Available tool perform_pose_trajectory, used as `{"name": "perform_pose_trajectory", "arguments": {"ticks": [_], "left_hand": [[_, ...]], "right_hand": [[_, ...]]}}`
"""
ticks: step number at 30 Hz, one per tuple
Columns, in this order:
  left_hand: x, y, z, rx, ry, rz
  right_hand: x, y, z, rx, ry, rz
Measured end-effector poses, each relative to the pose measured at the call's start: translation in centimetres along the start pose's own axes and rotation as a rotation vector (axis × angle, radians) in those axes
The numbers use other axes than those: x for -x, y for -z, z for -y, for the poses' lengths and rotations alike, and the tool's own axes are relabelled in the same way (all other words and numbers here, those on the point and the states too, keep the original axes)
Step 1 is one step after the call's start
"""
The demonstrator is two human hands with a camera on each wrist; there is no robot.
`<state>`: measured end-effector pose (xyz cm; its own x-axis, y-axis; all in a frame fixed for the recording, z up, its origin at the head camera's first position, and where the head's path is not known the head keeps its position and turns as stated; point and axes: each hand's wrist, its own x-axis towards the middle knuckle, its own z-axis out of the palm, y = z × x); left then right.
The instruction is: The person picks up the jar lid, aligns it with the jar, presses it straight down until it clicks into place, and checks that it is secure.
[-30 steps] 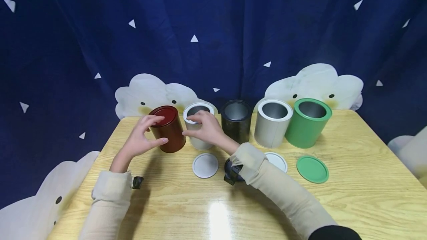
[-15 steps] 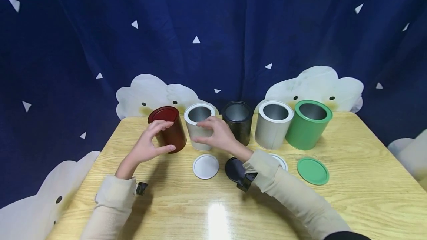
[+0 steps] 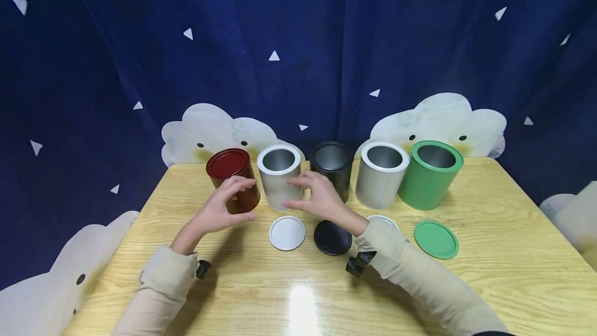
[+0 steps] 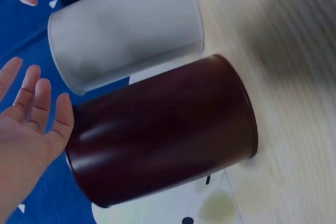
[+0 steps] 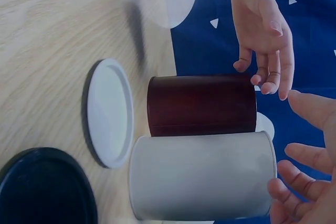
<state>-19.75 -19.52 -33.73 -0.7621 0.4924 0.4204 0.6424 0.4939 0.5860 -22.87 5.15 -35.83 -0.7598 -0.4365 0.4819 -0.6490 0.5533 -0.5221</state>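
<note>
In the head view my left hand (image 3: 218, 211) is held in the air with fingers and thumb apart, overlapping the front of the dark red can (image 3: 228, 169), which has its red lid on. My right hand (image 3: 319, 200), likewise curved and holding nothing, overlaps the right side of the smaller white can (image 3: 275, 185), which stands uncovered. A white lid (image 3: 287, 233) lies flat in front of that can. The left wrist view shows the left fingers close to the top end of the red can (image 4: 163, 135). In the right wrist view, the right fingertips are beside the white can's rim (image 5: 205, 177).
Farther right in the row are an uncovered black can (image 3: 345, 175), a larger white can (image 3: 379, 185) and a green can (image 3: 426, 183). Before them lie a black lid (image 3: 332, 237), a white lid (image 3: 382, 220) partly behind the sleeve, and a green lid (image 3: 436, 239). A blue curtain (image 3: 298, 25) hangs behind.
Both hands have moved right and somewhat nearer to the person. The right hand has left the white can's opening, and the left has come down from the red can's top. The cans stay put.
</note>
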Motion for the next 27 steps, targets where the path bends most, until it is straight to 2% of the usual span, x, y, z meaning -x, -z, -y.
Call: {"name": "perform_pose_trajectory", "arguments": {"ticks": [2,5,14,20,27], "left_hand": [[-0.1,0.0,-0.8,0.01,0.0,0.014],[-0.2,-0.4,-0.7,0.023,0.007,0.034],[0.2,-2.7,3.5,0.039,0.034,0.09],[0.3,-3.6,4.5,0.081,0.033,0.154],[0.1,-4.8,5.2,0.069,0.004,0.227]], "right_hand": [[0.3,0.1,-0.2,-0.001,-0.004,0.0],[0.7,0.1,-0.5,-0.005,-0.012,0.013],[1.9,-0.3,-1.4,0.001,-0.066,0.079],[2.4,-0.9,-2.0,-0.009,-0.095,0.123],[3.0,-1.8,-3.0,-0.015,-0.091,0.204]]}}
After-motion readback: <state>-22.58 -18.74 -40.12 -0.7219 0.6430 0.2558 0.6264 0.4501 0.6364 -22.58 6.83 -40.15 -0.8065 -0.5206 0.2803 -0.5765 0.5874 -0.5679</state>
